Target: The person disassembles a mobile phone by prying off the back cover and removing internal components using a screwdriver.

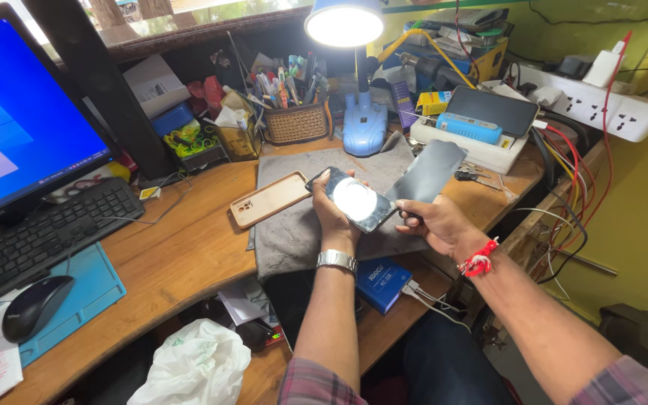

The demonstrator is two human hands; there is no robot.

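My left hand (333, 214) grips a dark smartphone (355, 201) held above a grey cloth mat (294, 225); the lamp's glare shines off its glass. My right hand (438, 225) pinches the lower end of a dark rectangular film sheet (429, 171) that rises from the phone's right edge toward the back. A tan phone case (269, 199) lies face up on the mat just left of my left hand. A metal watch sits on my left wrist and a red thread on my right wrist.
A lit blue desk lamp (364, 124) stands behind the mat. At left are a monitor (16, 112), keyboard (39, 232) and mouse (35, 306). A wicker tool basket (295, 121), a white power strip (601, 105) and red wires crowd the back right. A blue box (384, 281) lies near the front edge.
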